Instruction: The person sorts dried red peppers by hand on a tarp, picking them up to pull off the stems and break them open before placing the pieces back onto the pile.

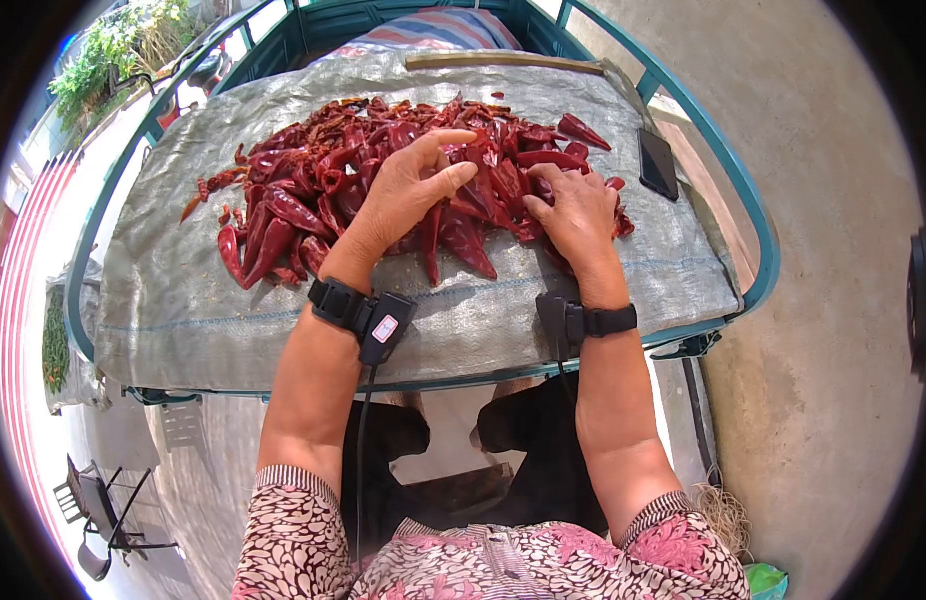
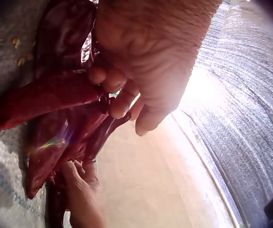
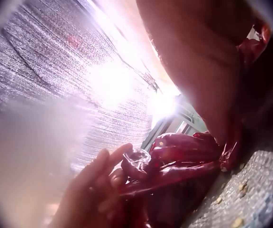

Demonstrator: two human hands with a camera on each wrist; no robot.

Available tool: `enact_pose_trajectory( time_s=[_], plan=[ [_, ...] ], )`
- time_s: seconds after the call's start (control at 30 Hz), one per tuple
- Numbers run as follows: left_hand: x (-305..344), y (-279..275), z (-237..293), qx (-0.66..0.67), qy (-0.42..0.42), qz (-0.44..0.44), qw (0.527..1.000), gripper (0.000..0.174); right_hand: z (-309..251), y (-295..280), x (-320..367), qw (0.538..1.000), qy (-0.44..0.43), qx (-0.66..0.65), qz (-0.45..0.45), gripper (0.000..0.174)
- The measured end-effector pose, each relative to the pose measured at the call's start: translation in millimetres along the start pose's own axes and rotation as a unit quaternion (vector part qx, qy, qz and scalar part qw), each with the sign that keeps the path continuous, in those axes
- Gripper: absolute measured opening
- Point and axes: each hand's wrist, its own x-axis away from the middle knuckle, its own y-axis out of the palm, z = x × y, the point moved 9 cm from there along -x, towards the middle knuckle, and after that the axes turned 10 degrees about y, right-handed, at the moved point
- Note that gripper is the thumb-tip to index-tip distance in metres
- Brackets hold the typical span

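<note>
Dried red peppers [image 1: 463, 240] lie in a heap on a grey woven sheet [image 1: 483, 330]. Over the middle of the heap is the left hand [image 1: 408, 190], its thumb and index finger apart and nothing visible between them. Its bent fingers also show in the left wrist view, the hand [image 2: 148, 57] close above several peppers [image 2: 46, 102]. The right hand [image 1: 581, 215] is at the heap's right side, fingers curled down round a pepper, largely hidden under them. In the right wrist view this hand [image 3: 198, 61] covers the upper right, beside glossy peppers [image 3: 184, 147].
A phone [image 1: 657, 165] lies right of the heap. A wooden strip [image 1: 503, 63] crosses the sheet's far edge, with striped cloth [image 1: 433, 30] behind. Teal rails [image 1: 758, 220] border the cart. Pale seeds [image 3: 238, 222] are scattered on the sheet. A folding chair [image 1: 108, 510] stands at lower left.
</note>
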Motion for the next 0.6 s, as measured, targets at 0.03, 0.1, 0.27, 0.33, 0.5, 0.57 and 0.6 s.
enact_pose_trajectory(
  time_s=[0.03,0.1,0.27,0.33,0.5,0.57,0.6],
  plan=[
    [1.0,-0.1,1.3,0.004,-0.014,0.001,1.0,0.04,-0.8,0.4,-0.9,1.0,-0.006,-0.004,-0.001,0.034],
    [1.8,-0.4,0.8,0.009,-0.028,0.003,1.0,0.037,-1.0,1.1,-2.5,1.0,-0.002,0.011,-0.007,0.032],
    [1.1,-0.3,-0.2,-0.002,-0.019,-0.002,1.0,0.034,-2.1,-1.4,-2.9,1.0,0.005,-0.006,0.0,0.023],
    [1.3,0.4,1.4,-0.003,-0.025,0.0,1.0,0.033,2.4,2.4,-8.1,1.0,0.008,0.008,0.018,0.019],
    [0.0,-2.8,3.9,-0.021,-0.004,0.005,1.0,0.033,18.8,-15.4,-10.8,0.981,0.079,-0.146,0.096,0.014],
    [-1.1,-5.1,-0.3,-0.03,0.029,0.011,0.999,0.035,21.9,-21.6,-11.9,0.949,0.094,-0.285,0.095,0.015],
    [-1.1,-5.2,0.4,-0.016,0.039,0.012,0.999,0.035,11.3,-32.4,-9.0,0.929,0.052,-0.353,0.101,0.014]
  ],
)
